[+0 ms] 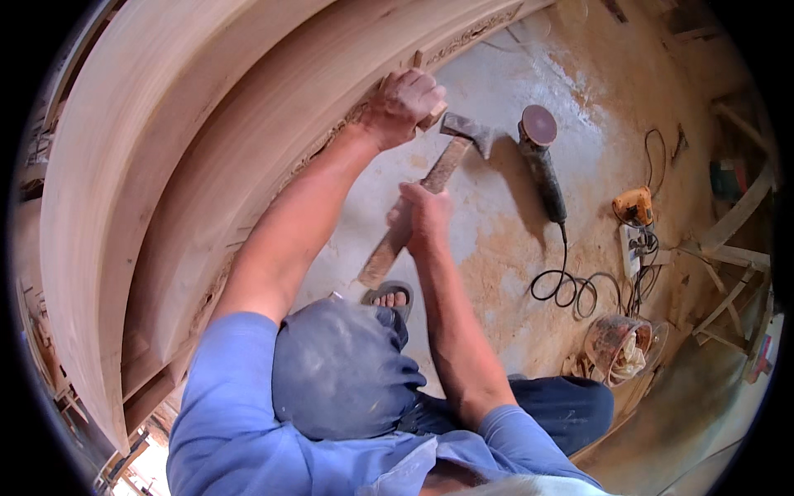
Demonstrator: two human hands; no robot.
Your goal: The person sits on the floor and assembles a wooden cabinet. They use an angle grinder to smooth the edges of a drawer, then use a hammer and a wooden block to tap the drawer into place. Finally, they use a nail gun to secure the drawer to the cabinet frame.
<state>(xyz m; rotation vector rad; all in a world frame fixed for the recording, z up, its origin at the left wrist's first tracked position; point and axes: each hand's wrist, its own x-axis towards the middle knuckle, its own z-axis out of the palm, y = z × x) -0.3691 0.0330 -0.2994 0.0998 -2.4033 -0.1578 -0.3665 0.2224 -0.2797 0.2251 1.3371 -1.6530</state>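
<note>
My left hand is closed in a fist against the curved edge of a large pale wooden piece. A short wooden block juts from the fist on the side facing the axe, and a thin brown tip shows above the knuckles. Whether both belong to one tool is hidden by my fingers. My right hand grips a short-handled axe round the middle of its wooden handle. The axe's dark metal head is close to the block, with a small gap between them.
On the dusty floor lie a corded grinder with a round disc, an orange power tool, and a white power strip with tangled cords. A bucket holding pale cloth stands near my right knee. Wooden frames stand at far right.
</note>
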